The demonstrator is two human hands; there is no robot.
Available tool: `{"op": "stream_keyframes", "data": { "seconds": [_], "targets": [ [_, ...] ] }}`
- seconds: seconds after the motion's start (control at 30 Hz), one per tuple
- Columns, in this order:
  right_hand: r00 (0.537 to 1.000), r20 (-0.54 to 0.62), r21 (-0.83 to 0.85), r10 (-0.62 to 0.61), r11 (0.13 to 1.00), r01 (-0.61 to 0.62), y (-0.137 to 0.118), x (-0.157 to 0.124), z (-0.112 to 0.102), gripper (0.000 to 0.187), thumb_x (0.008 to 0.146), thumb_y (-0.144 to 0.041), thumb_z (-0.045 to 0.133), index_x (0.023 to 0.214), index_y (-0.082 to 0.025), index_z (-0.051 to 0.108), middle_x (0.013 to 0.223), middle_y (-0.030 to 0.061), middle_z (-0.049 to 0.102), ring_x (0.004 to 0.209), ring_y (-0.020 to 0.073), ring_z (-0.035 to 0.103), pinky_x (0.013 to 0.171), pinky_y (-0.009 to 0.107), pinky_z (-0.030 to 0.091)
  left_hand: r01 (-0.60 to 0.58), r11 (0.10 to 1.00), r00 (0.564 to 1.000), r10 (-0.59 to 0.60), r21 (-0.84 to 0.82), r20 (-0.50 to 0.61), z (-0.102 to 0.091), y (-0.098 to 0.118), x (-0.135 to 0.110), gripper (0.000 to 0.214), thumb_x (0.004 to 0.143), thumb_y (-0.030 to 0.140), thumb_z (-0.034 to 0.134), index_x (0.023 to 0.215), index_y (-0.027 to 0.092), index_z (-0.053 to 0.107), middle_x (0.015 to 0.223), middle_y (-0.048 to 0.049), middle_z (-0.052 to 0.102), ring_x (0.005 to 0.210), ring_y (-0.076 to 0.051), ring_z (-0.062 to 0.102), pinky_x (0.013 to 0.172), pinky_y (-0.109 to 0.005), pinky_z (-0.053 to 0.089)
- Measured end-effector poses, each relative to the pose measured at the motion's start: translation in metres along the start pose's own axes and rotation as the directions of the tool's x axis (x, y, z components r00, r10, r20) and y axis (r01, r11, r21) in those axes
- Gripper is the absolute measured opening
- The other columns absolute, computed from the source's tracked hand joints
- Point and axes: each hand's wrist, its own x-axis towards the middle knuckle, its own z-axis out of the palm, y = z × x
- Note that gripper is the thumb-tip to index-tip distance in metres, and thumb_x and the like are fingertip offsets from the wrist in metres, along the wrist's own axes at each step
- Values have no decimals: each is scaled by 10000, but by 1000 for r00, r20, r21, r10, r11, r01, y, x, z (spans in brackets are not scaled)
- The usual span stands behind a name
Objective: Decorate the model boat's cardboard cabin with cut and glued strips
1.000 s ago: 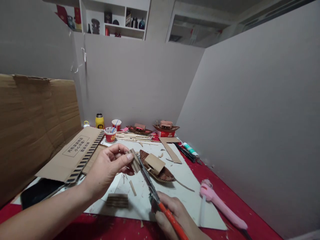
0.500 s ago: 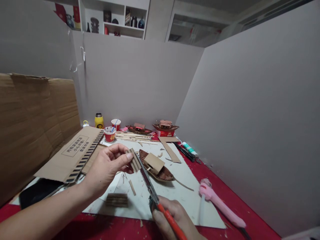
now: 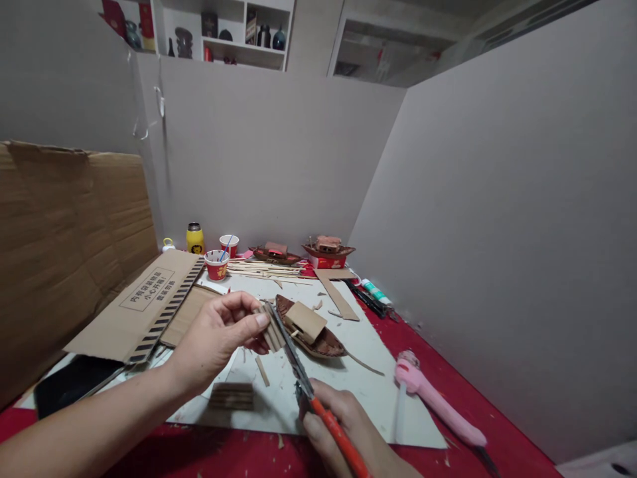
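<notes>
Between the thumb and fingers of my left hand [image 3: 221, 335] is a small ridged cardboard piece [image 3: 273, 333], raised above the table. My right hand [image 3: 343, 425] grips orange-handled scissors [image 3: 294, 358], whose blades lie along the right edge of that piece. Whether the blades are cutting into it I cannot tell. Just beyond them a brown model boat [image 3: 323, 340] with a plain cardboard canopy [image 3: 306, 321] rests on the white board. Another ridged cardboard piece [image 3: 231, 396] lies near the board's front edge.
A pink glue gun [image 3: 438, 401] lies at the right. Printed cardboard [image 3: 134, 299] is on the left. Behind are paper cups [image 3: 217, 265], a yellow bottle [image 3: 195, 239], thin sticks [image 3: 263, 267] and two finished-looking boats [image 3: 328, 247]. Scraps dot the white board [image 3: 398, 405].
The scissor blades have come closer together along the cardboard piece's edge. Both hands stay nearly in place, and the whole view has shifted slightly.
</notes>
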Motion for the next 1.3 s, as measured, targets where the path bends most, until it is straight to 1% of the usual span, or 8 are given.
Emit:
{"op": "stream_keyframes", "data": {
  "seconds": [0.4,0.5,0.6,0.77,0.93,1.1,1.23,1.3],
  "targets": [
    [990,-14,37,137,990,-136,-5,-2,-1,472,904,-634,421,704,-207,410,623,-60,300,561,100,274,501,240,255,61,998,998,-61,-20,14,-3,-4,6,208,744,296,778,753,155,625,655,6,648,591,-105,604,606,-251,549],
    [953,-54,-182,299,935,-304,-8,-4,-7,446,836,-599,559,676,-209,414,589,-59,370,551,101,302,503,239,249,47,999,999,-47,-24,-7,-7,2,9,180,757,269,757,736,150,622,648,-1,654,595,-101,603,595,-229,539],
    [926,-136,-520,353,770,-370,-14,-9,-15,390,814,-525,596,643,-204,457,560,-24,473,519,112,341,516,263,218,38,998,993,-44,-54,-106,-12,9,15,176,706,226,777,731,153,620,649,5,660,575,-103,611,561,-215,526],
    [951,-97,-725,294,633,-270,-16,-21,-22,230,842,-385,569,718,-192,576,627,36,605,529,147,485,517,276,217,87,996,981,-86,-1,-175,-26,-4,34,214,670,238,797,766,165,621,648,9,670,544,-104,614,528,-201,515],
    [979,13,-724,201,677,-130,-9,-20,-16,175,820,-346,641,798,-173,630,783,56,677,658,182,601,579,277,358,297,952,949,-287,73,-130,-41,-35,52,274,626,252,851,746,141,630,699,-11,685,598,-107,630,595,-219,563],
    [999,25,-636,37,772,-13,-4,-20,-11,251,897,-332,603,1055,-139,630,991,106,679,925,225,627,808,324,491,353,933,931,-344,65,-119,-48,-55,58,290,599,231,875,738,147,634,674,8,670,581,-99,619,574,-208,557],
    [978,-122,-638,-172,768,55,9,-37,-38,271,936,-301,524,1129,-142,629,1149,155,655,1079,251,588,944,387,484,360,929,931,-350,86,-107,-48,-59,56,297,604,268,876,743,148,642,632,11,650,562,-96,602,565,-201,539],
    [939,-302,-708,-167,699,-103,22,-49,-64,328,957,-331,482,1184,-133,612,1221,177,637,1145,273,571,998,424,460,354,930,933,-343,103,-111,-47,-58,56,307,603,297,876,735,151,640,637,18,645,561,-92,593,570,-199,533]
  ]
}}
